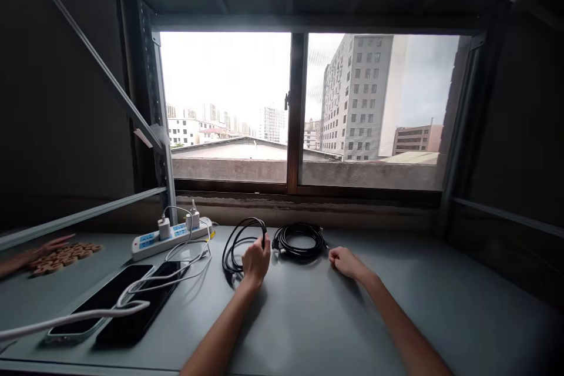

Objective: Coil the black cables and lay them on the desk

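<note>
My left hand (256,259) is closed around a loosely looped black cable (235,244) that lies on the grey table (335,317); the loop rises a little at the hand. Just right of it rests a neatly coiled black cable (299,240), untouched. My right hand (346,262) sits curled in a loose fist on the table, right of that coil, and nothing shows in it.
A white power strip (171,237) with two chargers plugged in lies at the back left. White cables (132,299) run from it over two dark phones (121,302). At the far left, another person's hand (42,249) rests by wooden pieces (64,257). A window stands behind.
</note>
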`<move>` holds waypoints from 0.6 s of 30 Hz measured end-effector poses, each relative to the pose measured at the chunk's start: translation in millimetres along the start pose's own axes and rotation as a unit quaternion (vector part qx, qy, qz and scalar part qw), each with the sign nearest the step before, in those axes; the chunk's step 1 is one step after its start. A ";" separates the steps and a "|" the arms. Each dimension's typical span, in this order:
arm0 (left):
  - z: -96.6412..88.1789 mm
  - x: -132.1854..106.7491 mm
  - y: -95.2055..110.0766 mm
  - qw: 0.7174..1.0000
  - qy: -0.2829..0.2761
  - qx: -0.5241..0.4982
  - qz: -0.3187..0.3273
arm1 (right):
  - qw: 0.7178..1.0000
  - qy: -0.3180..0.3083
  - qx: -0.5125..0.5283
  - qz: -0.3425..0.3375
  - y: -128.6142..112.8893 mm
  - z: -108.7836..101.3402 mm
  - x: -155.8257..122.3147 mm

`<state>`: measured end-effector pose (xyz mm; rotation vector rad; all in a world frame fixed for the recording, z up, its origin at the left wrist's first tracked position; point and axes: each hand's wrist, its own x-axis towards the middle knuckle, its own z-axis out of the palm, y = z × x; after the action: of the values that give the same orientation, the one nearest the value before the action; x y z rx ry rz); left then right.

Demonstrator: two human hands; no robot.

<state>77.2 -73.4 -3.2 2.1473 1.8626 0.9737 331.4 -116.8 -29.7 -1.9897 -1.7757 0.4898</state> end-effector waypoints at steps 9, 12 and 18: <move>-3.4 -7.6 15.6 0.990 -0.040 -0.137 -0.016 | 0.974 -0.154 0.130 -0.102 -45.8 -6.7 -17.7; -5.7 -10.5 21.9 0.986 -0.053 -0.154 -0.012 | 0.964 -0.172 0.147 -0.141 -63.5 14.5 -14.2; -12.4 -16.2 30.5 0.978 -0.035 -0.205 -0.008 | 0.974 -0.046 0.123 -0.187 -75.0 57.4 -15.1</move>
<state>95.5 -99.0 15.6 1.8895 1.4856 1.1454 236.2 -120.4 -38.7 -1.4451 -1.9780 0.6463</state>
